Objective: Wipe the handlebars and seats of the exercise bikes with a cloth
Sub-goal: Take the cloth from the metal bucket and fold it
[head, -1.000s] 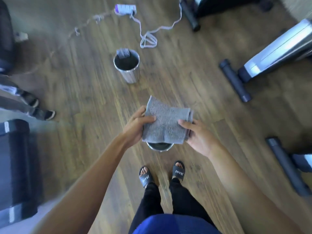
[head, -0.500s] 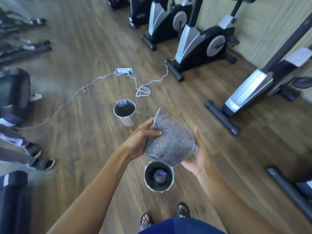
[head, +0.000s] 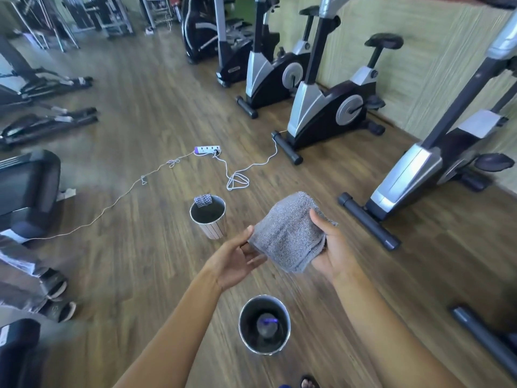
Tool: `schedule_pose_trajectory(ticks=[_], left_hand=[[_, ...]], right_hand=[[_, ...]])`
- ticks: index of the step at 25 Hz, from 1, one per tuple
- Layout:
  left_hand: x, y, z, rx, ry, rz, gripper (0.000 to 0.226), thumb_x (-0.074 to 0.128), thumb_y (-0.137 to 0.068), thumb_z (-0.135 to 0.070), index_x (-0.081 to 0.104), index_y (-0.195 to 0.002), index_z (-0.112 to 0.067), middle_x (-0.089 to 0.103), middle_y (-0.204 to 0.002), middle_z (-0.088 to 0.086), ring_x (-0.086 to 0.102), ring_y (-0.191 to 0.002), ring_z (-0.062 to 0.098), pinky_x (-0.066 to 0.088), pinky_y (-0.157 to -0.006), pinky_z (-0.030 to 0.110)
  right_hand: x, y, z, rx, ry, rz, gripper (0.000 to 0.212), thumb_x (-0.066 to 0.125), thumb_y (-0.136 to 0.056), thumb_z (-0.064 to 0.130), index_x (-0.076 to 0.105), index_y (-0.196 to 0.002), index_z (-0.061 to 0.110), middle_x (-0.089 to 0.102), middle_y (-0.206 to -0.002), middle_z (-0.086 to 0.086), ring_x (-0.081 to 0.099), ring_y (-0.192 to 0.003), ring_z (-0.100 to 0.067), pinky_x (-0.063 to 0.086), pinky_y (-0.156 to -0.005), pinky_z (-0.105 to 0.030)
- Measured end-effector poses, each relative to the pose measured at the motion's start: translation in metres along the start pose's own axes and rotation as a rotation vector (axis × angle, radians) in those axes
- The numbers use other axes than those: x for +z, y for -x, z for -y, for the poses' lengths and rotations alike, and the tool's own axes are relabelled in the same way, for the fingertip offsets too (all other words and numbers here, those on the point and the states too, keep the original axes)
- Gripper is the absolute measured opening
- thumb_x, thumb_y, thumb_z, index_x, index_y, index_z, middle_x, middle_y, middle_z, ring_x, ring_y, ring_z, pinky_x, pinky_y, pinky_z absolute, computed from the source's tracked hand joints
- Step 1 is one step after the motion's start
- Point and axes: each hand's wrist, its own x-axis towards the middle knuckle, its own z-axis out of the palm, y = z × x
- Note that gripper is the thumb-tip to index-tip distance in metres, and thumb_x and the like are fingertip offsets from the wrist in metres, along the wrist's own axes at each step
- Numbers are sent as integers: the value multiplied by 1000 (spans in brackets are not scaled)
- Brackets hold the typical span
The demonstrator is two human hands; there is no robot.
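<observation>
two buckets (head: 211, 229) (head: 247, 329), two cloths (head: 288, 233) (head: 202, 200), two hands (head: 235, 261) (head: 333, 253)

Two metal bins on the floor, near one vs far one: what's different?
The far bin has a small checked cloth hung over its rim; the near bin has none. The near bin holds something with a purple spot at its bottom; the far bin's inside looks dark. Both stand upright, round, open-topped.
</observation>
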Motion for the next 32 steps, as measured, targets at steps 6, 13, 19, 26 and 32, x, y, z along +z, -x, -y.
schedule_pose_trajectory(ticks=[6, 13, 19, 26, 32], left_hand=[[41, -8, 20, 330, 63, 28, 41, 61, -91, -3, 58, -132, -9, 66, -127, 12, 63, -115, 26, 53, -95, 41], [53, -20, 4, 200, -104, -159, 41, 51, -91, 14, 64, -123, -6, 73, -104, 8, 71, -85, 20, 58, -62, 27], [87, -24, 8, 170, -145, -180, 26, 44, -104, -17, 69, -108, -13, 72, -97, 6, 68, -82, 20, 58, -66, 32], [112, -37, 43, 205, 31, -123, 26, 56, -97, -9, 65, -121, 0, 71, -109, 18, 71, -92, 27, 60, -80, 37], [146, -52, 44, 20, -333, 194, 17, 56, -99, -15, 66, -110, -8, 73, -101, 12, 71, -89, 23, 57, -76, 37]], right_hand=[[-6, -7, -3, -37, -112, -57, 41, 50, -92, 3, 56, -131, -8, 62, -131, -24, 63, -120, -35, 45, -105, -51], [-19, -17, 0, -206, 441, -238, 36, 50, -92, -7, 68, -119, 9, 70, -120, -19, 70, -104, -28, 55, -93, -47], [-12, 2, -1, -414, 1285, 158, 58, 57, -98, 31, 40, -152, 21, 34, -160, 9, 23, -148, 0, 17, -124, -28], [-37, 23, 22, -366, 1154, -47, 51, 53, -98, 50, 53, -143, 27, 41, -156, 11, 32, -145, -2, 27, -122, -37], [-70, 40, 65, -59, 527, -192, 47, 64, -92, 43, 64, -127, 12, 71, -123, -7, 66, -116, -20, 46, -106, -39]])
